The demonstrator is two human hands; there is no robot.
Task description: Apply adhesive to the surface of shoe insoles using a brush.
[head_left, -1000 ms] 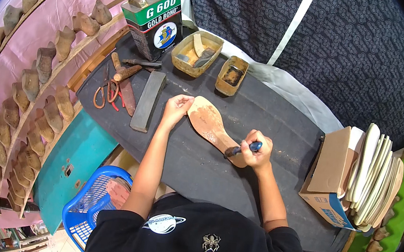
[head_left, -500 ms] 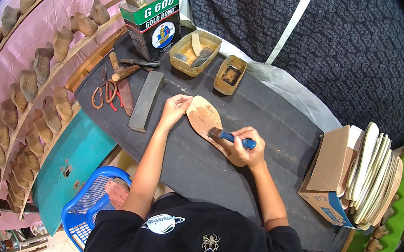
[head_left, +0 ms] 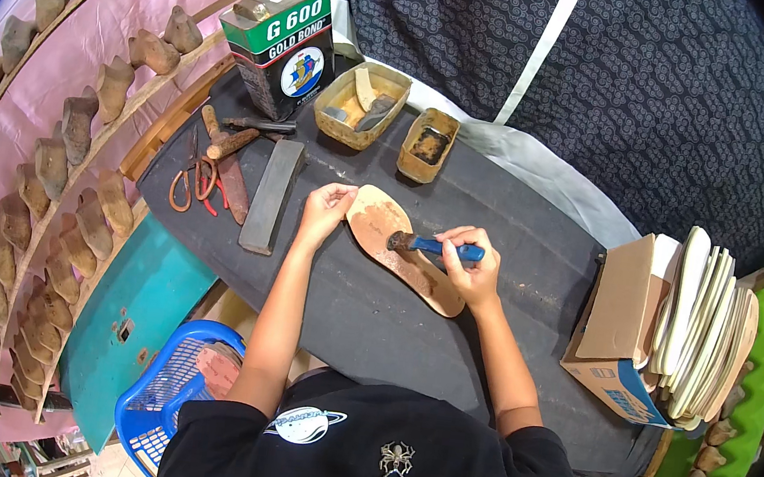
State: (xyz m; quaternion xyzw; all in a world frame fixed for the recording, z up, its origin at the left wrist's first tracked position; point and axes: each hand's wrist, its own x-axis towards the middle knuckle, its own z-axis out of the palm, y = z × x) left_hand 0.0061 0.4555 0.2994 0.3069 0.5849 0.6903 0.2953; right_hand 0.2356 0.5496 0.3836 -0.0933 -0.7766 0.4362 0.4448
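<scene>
The brown shoe sole (head_left: 404, 249) lies flat on the dark table (head_left: 373, 318). The left hand (head_left: 324, 206) presses its top end down, fingers together. The right hand (head_left: 473, 268) has a tight grip on a blue-handled brush (head_left: 433, 245), its tip on the sole. If the left hand lets up, the sole could slide and the brush could smear the table.

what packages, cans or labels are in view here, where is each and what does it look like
Metal can: far left end of the dark bench, rectangular, green and white label with a round blue emblem, small cap on top.
Cardboard box: right end of the bench, brown flaps open, blue and white printed side, pale flat soles standing in it.
Round logo patch: on the person's black shirt, white and blue.
</scene>
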